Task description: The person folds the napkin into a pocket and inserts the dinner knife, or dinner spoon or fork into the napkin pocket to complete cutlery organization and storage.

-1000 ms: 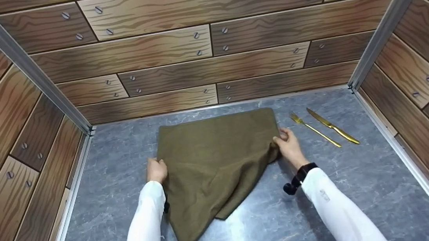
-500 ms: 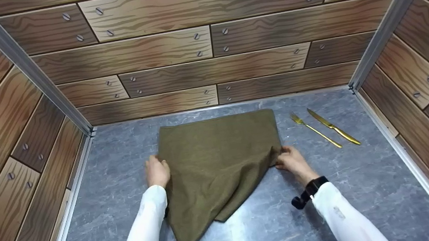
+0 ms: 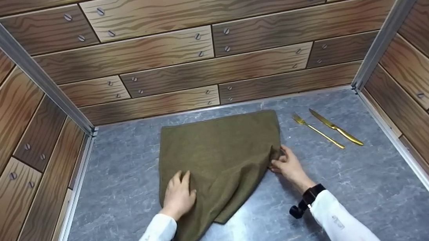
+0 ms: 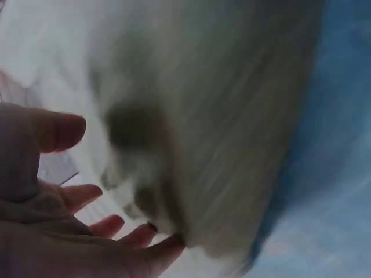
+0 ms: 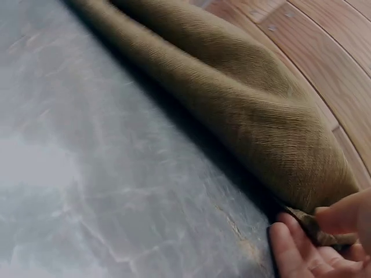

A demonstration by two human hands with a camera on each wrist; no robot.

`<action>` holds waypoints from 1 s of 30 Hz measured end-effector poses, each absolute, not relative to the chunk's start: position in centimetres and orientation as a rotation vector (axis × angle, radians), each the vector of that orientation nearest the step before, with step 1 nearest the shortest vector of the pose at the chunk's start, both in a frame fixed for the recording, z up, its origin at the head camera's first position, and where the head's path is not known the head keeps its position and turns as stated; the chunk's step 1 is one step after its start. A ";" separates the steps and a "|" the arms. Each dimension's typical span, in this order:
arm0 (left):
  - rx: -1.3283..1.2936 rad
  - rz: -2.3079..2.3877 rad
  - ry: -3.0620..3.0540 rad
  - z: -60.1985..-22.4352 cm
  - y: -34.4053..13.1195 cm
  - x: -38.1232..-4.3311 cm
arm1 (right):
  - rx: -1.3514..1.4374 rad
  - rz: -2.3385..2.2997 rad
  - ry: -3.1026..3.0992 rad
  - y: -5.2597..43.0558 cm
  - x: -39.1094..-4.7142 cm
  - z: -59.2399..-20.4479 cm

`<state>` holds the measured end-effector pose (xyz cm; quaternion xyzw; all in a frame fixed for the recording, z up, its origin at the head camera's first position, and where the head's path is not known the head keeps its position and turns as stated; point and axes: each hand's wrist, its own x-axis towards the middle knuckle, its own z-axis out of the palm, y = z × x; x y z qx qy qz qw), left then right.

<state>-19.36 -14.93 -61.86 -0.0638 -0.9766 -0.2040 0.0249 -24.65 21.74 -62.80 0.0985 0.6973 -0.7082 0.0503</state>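
An olive-brown cloth napkin [image 3: 216, 144] lies on the grey marbled surface, flat at the back. Its front is folded loosely, with one corner pointing toward me. Over its left front part is my left hand [image 3: 180, 194], fingers spread and relaxed; the left wrist view is blurred, but shows that hand [image 4: 75, 231] with thumb and fingers apart. At the right edge my right hand [image 3: 290, 168] pinches the gathered napkin. Up close in the right wrist view, the thumb [image 5: 339, 217] presses the napkin's edge [image 5: 307, 220] against the fingers, and a raised fold [image 5: 232, 104] runs away from it.
A gold fork [image 3: 318, 131] and a gold knife [image 3: 335, 126] lie side by side to the right of the napkin. Wood-patterned panels [image 3: 163, 78] wall in the surface at the back and both sides, with metal strips [image 3: 407, 161] along the edges.
My left hand has let go of the napkin's left edge and moved right and toward me over it. The right hand has slid slightly toward me along the right edge, still pinching the napkin.
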 end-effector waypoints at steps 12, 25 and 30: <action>-0.163 -0.462 -3.167 -62.7 -14.1 -18.9 | 0.393 -2.360 2.053 20.8 -25.0 -62.4; -0.152 -0.399 -3.241 -63.0 -14.5 -19.0 | 0.434 -1.975 2.523 25.5 -25.3 -60.4; -0.153 -0.381 -3.249 -63.1 -14.3 -19.0 | 0.418 -1.957 2.505 26.5 -25.1 -60.2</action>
